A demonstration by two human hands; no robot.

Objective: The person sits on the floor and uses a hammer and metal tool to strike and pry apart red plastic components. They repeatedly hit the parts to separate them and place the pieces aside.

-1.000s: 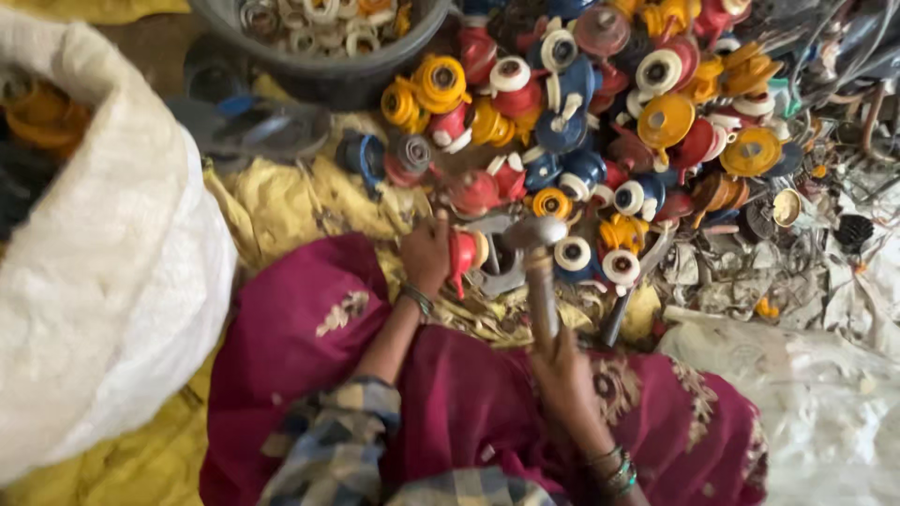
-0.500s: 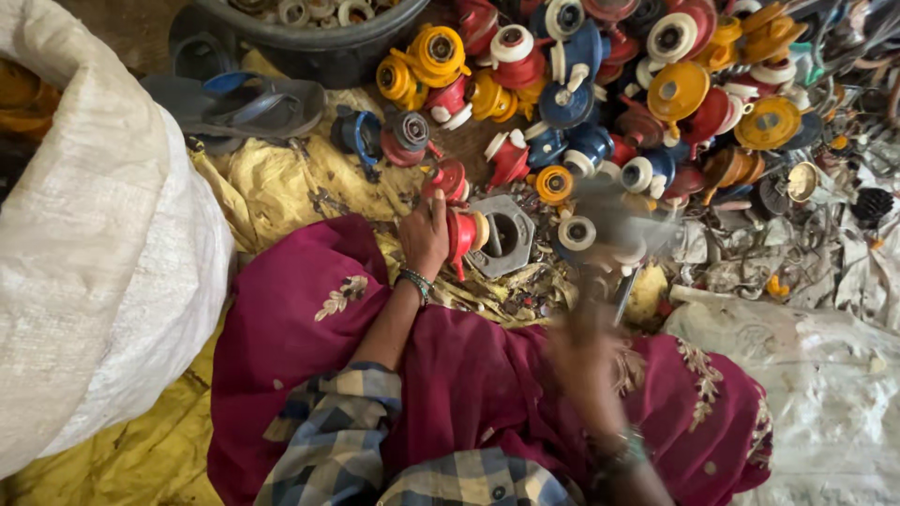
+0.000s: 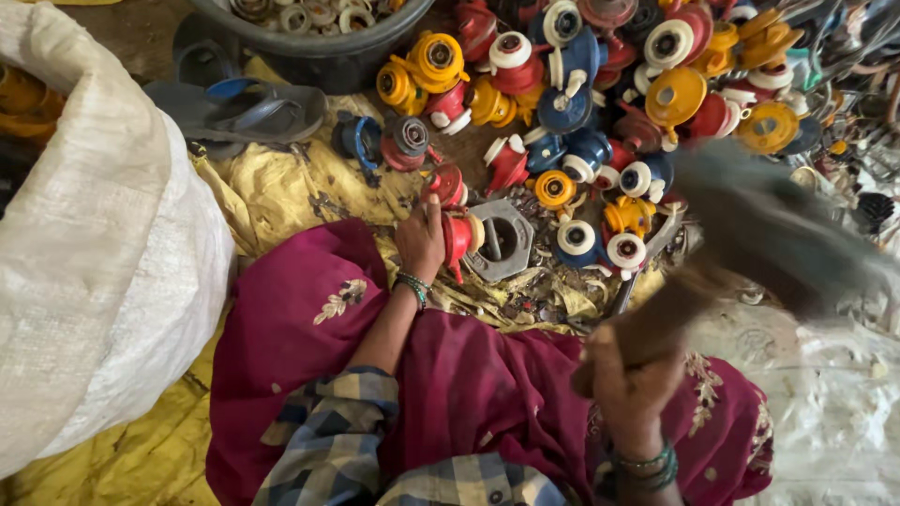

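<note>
My left hand [image 3: 421, 239] grips a red plastic part [image 3: 458, 237] and holds it against a grey metal block with a round hole [image 3: 503, 240] on the ground. My right hand [image 3: 626, 371] is closed around the wooden handle of a hammer [image 3: 741, 234]. The hammer is raised to the right and its head is blurred by motion. Beyond the block lies a heap of red, yellow and blue plastic spools and caps [image 3: 600, 84]. A magenta embroidered cloth [image 3: 300, 328] covers my lap.
A big white woven sack [image 3: 94, 253] bulges at the left. A dark basin of small rings [image 3: 319, 28] stands at the top, with grey and blue sandals [image 3: 234, 103] beside it. Yellow sheeting [image 3: 281, 187] covers the ground. White sacking [image 3: 825, 403] lies at the right.
The hammer has swung up and to the right, away from the metal block. My left hand has stayed on the red part at the block.
</note>
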